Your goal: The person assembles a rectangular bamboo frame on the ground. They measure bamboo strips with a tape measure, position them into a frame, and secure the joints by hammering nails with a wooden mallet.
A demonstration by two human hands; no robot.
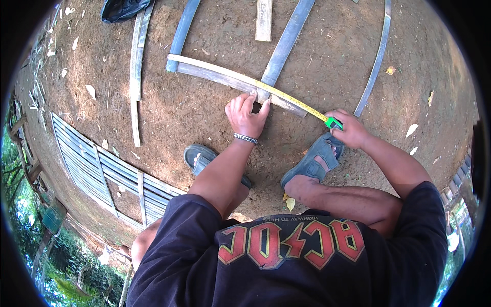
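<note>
While on dirt: L hand (246,115) pinning tape (286,95) to slat (225,78), R hand (350,129) w/ case (334,123).

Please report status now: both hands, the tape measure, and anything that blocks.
Left hand presses tape onto grey slat. Right hand grips green tape measure case. Crossing slat lies under the tape; nothing blocks it.

Dirt ground (194,117) (dry): bamboo slats (286,38), woven panel (102,169).

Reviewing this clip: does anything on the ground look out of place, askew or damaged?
Nothing stands out. The yellow tape measure lies flat along the bamboo slat, left hand pinning it, right hand holding the green case.
</note>
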